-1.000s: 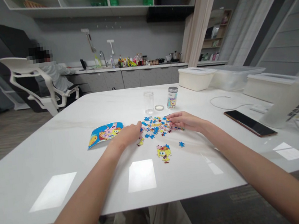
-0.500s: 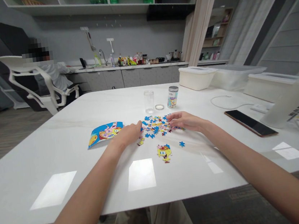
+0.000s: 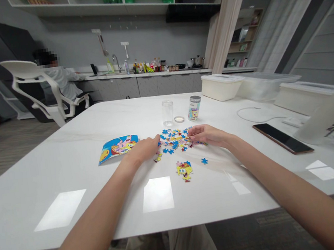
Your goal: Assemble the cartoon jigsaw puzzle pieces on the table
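A loose pile of jigsaw puzzle pieces (image 3: 173, 143), mostly blue, yellow and pink, lies on the white table (image 3: 81, 200). At its left edge is my left hand (image 3: 148, 148), fingers curled closed; whatever they may hold is hidden. My right hand (image 3: 207, 134) reaches into the right side of the pile, fingers stretched and a little apart from the thumb, touching pieces. Closer to me lies a joined puzzle section (image 3: 185, 170) with a yellow cartoon face, and a single blue piece (image 3: 204, 161) beside it. Left of my left hand rests a curved picture sheet (image 3: 118, 148).
Beyond the pile stand a clear jar (image 3: 168, 113), a round lid (image 3: 179, 119) and a printed can (image 3: 194, 108). On the right are a phone (image 3: 282, 138), a cable (image 3: 257, 117) and lidded storage boxes (image 3: 222, 87). A person (image 3: 63, 83) sits at the far counter.
The whole view has shifted very slightly. Both hands stay at the pile, and the puzzle pieces show no clear movement.
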`<state>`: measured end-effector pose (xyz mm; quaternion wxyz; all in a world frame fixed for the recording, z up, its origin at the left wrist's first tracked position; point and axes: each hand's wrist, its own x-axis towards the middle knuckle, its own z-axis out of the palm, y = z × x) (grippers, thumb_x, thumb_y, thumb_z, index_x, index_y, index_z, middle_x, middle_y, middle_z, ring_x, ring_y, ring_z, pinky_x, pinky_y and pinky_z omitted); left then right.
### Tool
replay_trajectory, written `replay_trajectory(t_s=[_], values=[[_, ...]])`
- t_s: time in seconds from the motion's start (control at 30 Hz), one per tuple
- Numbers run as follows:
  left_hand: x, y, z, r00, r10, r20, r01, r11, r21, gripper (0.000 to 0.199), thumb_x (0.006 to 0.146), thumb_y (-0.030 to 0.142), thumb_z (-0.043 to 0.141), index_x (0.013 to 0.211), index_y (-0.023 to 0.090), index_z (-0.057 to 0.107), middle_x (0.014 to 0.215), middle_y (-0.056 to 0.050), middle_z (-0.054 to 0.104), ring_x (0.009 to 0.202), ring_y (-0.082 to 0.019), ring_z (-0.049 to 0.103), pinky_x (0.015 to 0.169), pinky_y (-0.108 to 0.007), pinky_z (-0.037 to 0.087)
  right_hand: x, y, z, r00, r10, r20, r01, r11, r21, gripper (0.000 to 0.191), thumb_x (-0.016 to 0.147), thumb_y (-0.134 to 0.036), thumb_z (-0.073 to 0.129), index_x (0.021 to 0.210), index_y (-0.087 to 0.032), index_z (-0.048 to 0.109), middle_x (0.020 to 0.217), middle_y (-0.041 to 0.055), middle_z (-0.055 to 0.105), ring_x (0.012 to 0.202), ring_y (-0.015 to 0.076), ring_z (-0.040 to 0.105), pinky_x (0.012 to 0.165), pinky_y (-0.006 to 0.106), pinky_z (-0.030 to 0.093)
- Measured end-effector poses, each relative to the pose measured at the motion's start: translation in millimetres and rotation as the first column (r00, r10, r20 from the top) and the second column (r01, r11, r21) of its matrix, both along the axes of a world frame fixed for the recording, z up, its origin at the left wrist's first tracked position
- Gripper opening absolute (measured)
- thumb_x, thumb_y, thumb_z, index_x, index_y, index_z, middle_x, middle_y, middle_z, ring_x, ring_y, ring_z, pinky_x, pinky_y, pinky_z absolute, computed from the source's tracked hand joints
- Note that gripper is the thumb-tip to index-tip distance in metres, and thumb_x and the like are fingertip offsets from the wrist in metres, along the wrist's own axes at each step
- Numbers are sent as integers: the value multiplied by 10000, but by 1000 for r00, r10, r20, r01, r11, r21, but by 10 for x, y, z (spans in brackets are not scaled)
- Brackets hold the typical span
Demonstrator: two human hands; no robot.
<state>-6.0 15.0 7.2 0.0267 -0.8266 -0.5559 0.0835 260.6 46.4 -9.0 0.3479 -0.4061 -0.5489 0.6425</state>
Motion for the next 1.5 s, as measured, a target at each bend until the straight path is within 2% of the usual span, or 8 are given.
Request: replay_trajectory(t_s=[0.2,0.4,0.53,0.83,0.97,1.07,1.23,1.5], values=[[6,-9,11,1000,-2,3,2,1000,0,323,950,235,291,1213,129,445,971,-189,678,920,-289,667,737,-365,490,24,17,2,999,-33,-26,33,999,-21,270,600,-56,778,837,-148,689,715,-3,643,672,106,632,677,238,525],[5,-12,18,1000,6,3,-6,1000,-7,322,952,233,288,1219,131,435,990,-188,674,929,-283,666,741,-355,487,21,-1,25,998,-34,-44,32,998,-49,194,658,-61,744,829,-134,686,902,68,719,844,145,684,803,231,538],[3,-8,12,1000,-1,13,1,1000,-7,323,954,232,288,1222,131,437,997,-195,673,937,-281,662,764,-363,484,19,-4,16,999,-47,-29,45,997,-65,174,698,-81,728,854,-136,675,954,87,728,864,150,692,817,236,540],[1,-1,-2,1000,-5,12,5,1000,-7,351,945,214,305,1263,123,422,1009,-210,670,930,-298,665,750,-374,490,20,-3,36,994,-106,1,106,994,7,199,668,-120,773,836,-159,673,889,60,724,799,145,679,768,268,540],[3,-17,10,1000,-7,14,7,1000,2,350,936,199,317,1254,116,437,998,-219,670,933,-310,663,740,-375,488,29,10,24,992,-122,10,122,992,16,244,620,-66,769,823,-169,682,948,52,711,816,142,669,746,252,533],[4,-26,21,1000,-7,23,7,1000,-1,344,937,207,319,1244,115,444,992,-221,671,930,-313,664,741,-378,487,33,22,-1,991,-128,36,128,992,15,283,587,-34,769,821,-170,686,911,36,701,768,127,655,679,228,525],[5,-19,23,1000,-17,21,17,1000,2,334,941,222,312,1219,110,458,948,-213,676,896,-324,669,705,-376,486,26,9,-4,992,-124,15,124,992,-8,237,629,-86,782,822,-157,665,750,10,679,722,113,648,675,214,519],[6,-22,13,1000,-16,26,16,1000,1,336,948,238,303,1216,110,460,956,-215,674,906,-317,667,728,-382,488,12,-10,40,992,-120,43,121,992,-29,160,718,-86,722,856,-142,665,767,29,690,614,84,615,628,206,528]])
